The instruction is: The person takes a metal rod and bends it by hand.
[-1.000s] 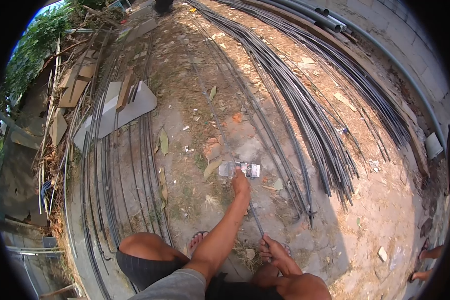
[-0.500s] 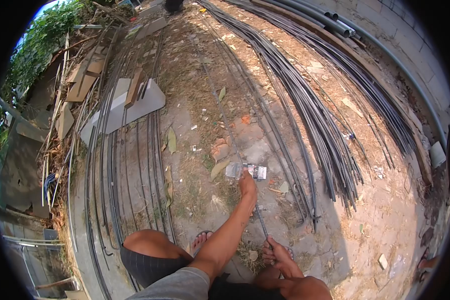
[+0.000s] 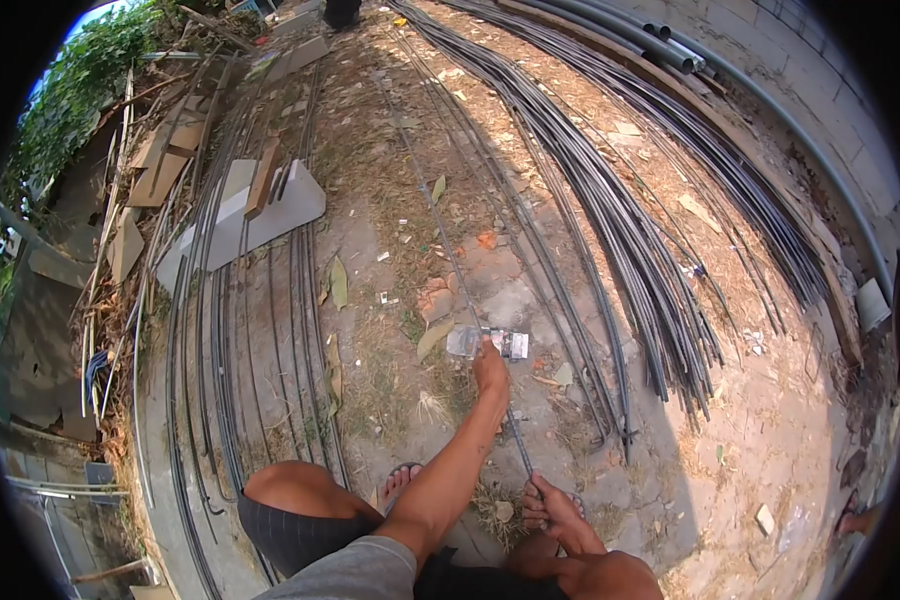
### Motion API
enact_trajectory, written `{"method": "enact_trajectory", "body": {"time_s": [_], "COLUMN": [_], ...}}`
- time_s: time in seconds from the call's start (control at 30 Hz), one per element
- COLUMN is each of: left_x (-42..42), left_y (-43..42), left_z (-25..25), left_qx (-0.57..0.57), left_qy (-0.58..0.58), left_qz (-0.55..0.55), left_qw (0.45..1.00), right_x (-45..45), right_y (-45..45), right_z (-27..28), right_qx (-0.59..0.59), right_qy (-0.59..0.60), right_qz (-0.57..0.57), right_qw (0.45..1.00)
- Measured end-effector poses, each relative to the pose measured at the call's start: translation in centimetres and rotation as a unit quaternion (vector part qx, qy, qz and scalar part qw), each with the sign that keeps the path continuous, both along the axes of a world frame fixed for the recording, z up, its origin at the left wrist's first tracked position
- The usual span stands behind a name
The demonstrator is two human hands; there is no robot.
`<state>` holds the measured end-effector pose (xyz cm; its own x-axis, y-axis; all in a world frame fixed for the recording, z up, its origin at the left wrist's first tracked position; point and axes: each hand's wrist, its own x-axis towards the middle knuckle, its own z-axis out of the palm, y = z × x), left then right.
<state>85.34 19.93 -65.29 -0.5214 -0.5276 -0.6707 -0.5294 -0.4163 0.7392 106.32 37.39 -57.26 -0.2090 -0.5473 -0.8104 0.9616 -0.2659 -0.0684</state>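
A long thin ribbed steel rod (image 3: 518, 440) runs from near my body away up the ground. My right hand (image 3: 555, 505) is closed around its near end, low by my right knee. Farther along, my left hand (image 3: 490, 366) is closed over the same rod, its fingertips partly hidden. Right at the left hand's fingers are a clear plastic piece (image 3: 461, 341) and a small white-and-dark box-like item (image 3: 511, 345). Whether the left hand touches these or they lie beneath it, I cannot tell.
Several loose rods (image 3: 225, 400) lie left; a large rod bundle (image 3: 610, 220) lies right. A grey board (image 3: 295, 205) with a wood piece rests over the left rods. Grey pipes (image 3: 660, 50) line the block wall. Another person's foot (image 3: 852, 522) shows at the right edge.
The view has shifted very slightly. Both hands keep their places on the rod, with no other clear movement.
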Motion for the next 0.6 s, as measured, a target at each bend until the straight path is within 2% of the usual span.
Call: {"method": "enact_trajectory", "body": {"time_s": [0.27,0.4,0.43,0.5,0.6], "left_x": [-0.2,0.8,0.8,0.9,0.3], "left_y": [0.0,-0.2,0.1,0.4,0.4], "left_z": [0.4,2.2,3.0,3.6,3.8], "left_qx": [-0.002,0.089,0.095,0.088,0.090], "left_qy": [-0.009,0.042,0.061,0.008,0.010], "left_qz": [-0.014,-0.013,-0.018,-0.005,-0.003], "left_qw": [1.000,0.995,0.993,0.996,0.996], "right_x": [-0.3,-0.2,0.0,0.3,0.1], "right_y": [0.0,-0.2,0.1,0.3,0.3], "right_z": [-0.3,0.3,-0.1,-1.4,-1.0], "right_qx": [-0.043,0.009,-0.021,-0.042,-0.049], "right_qy": [-0.017,0.012,0.030,0.012,0.006], "right_qz": [-0.012,-0.019,-0.022,-0.032,-0.024], "right_qw": [0.999,1.000,0.999,0.999,0.998]}}
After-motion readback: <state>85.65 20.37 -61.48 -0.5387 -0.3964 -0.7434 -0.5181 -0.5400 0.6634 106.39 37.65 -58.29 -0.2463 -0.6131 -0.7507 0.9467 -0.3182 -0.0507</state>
